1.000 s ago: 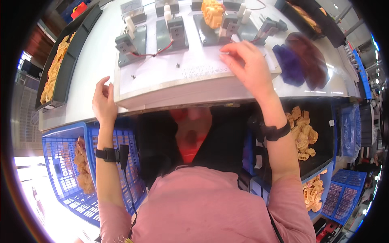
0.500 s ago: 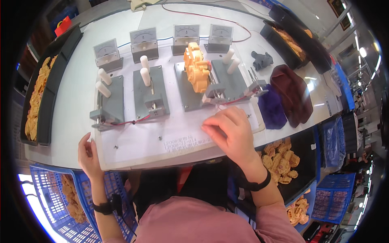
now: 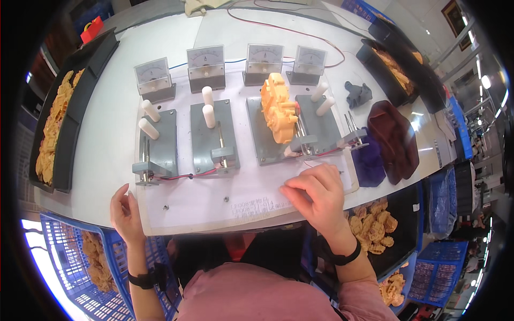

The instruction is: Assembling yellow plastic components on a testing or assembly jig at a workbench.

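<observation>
A yellow-orange plastic gearbox housing (image 3: 278,109) stands upright on the third grey test fixture (image 3: 261,155) from the left, against its metal pins. In front of that fixture, over the white board (image 3: 257,187), hovers my right hand (image 3: 321,200). Its fingers are curled toward the thumb with nothing visible in them, and it is apart from the housing. My left hand (image 3: 127,216) is beside the board's front left corner, fingers loosely bent and apart, holding nothing. White pegs (image 3: 208,107) rise from the other fixtures. Behind them stands a row of analog panel meters (image 3: 206,64).
Black trays of orange parts flank the table, one on the left (image 3: 67,144) and one at the far right (image 3: 384,80). Purple cloth (image 3: 368,160) and maroon cloth (image 3: 393,142) lie at right. Below are a blue crate (image 3: 115,251) and a dark bin of parts (image 3: 404,214).
The view has shifted, so the fixtures, board and hands all appear lower and further right. The housing stays on its fixture, and both hands keep nearly the same pose.
</observation>
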Available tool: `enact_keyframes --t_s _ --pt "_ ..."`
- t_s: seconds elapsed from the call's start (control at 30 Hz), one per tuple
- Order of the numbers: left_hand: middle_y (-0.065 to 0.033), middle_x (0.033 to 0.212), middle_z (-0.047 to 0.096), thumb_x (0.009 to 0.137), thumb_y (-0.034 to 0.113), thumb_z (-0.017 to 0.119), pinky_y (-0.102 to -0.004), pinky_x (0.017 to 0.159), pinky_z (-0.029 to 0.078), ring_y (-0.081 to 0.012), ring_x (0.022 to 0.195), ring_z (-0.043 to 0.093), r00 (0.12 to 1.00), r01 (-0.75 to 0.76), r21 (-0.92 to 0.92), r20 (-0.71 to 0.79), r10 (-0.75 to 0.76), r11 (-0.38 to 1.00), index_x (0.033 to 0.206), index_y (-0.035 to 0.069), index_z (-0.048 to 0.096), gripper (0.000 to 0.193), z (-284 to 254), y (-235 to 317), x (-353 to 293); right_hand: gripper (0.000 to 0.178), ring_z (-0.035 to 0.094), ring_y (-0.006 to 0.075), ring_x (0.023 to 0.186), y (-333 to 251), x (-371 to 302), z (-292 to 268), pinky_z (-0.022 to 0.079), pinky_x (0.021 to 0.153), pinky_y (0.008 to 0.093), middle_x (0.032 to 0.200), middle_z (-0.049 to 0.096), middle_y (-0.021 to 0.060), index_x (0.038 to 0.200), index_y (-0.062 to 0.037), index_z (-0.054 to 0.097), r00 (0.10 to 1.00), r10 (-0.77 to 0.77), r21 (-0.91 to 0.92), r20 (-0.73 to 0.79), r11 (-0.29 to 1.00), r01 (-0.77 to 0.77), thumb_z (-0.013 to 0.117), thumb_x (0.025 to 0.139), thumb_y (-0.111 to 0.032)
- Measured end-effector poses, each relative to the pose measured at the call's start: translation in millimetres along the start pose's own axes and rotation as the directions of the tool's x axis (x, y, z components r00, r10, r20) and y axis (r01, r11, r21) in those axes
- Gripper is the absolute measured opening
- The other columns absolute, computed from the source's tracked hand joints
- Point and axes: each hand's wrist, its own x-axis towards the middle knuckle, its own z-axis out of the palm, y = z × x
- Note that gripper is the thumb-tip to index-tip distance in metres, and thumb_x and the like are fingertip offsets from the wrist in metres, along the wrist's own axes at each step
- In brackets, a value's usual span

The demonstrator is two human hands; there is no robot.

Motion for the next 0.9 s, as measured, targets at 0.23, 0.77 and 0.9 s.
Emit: enact_keyframes --t_s 0.23,0.77,0.9 --pt "-0.0006 0.077 0.054 0.092 0.002 0.062 -0.0243 0.058 0.038 -0.0086 0.065 0.045 1.0 -0.02 0.021 0.01 0.02 1.0 0.114 0.002 0.068 0.023 -0.7 6.9 4.3 0.026 0.058 0.0234 0.081 -2.3 -4.7 2.8 0.043 0.075 0.0342 0.086 0.062 0.0025 0.093 -0.0111 0.065 0.995 0.02 -0.002 -0.098 1.0 -0.02 0.083 0.073 -0.011" --pt "-0.0072 0.113 0.064 0.079 0.004 0.072 -0.0368 0.091 0.045 -0.0248 0.11 0.056 0.521 -0.671 -0.306 0.453 0.724 0.675 0.126 0.01 0.061 0.049 -24.1 243.1 105.1 0.034 0.059 0.0151 0.086 -8.2 8.0 10.3 0.048 0.079 0.0294 0.1 0.064 0.0064 0.117 -0.003 0.059 0.919 0.359 0.556 -0.16 0.802 -0.216 0.074 0.088 -0.01" --pt "-0.0097 0.116 0.065 0.076 0.01 0.075 -0.0412 0.097 0.044 -0.0284 0.12 0.053 0.146 -0.894 -0.255 0.61 0.778 0.368 0.127 0.013 0.064 0.053 53.6 293.2 116.2 0.026 0.058 0.0117 0.076 -10.6 9.8 10.6 0.049 0.073 0.0276 0.09 0.064 0.0038 0.109 -0.0033 0.062 0.924 0.348 0.664 -0.159 0.73 -0.16 0.074 0.088 -0.012"
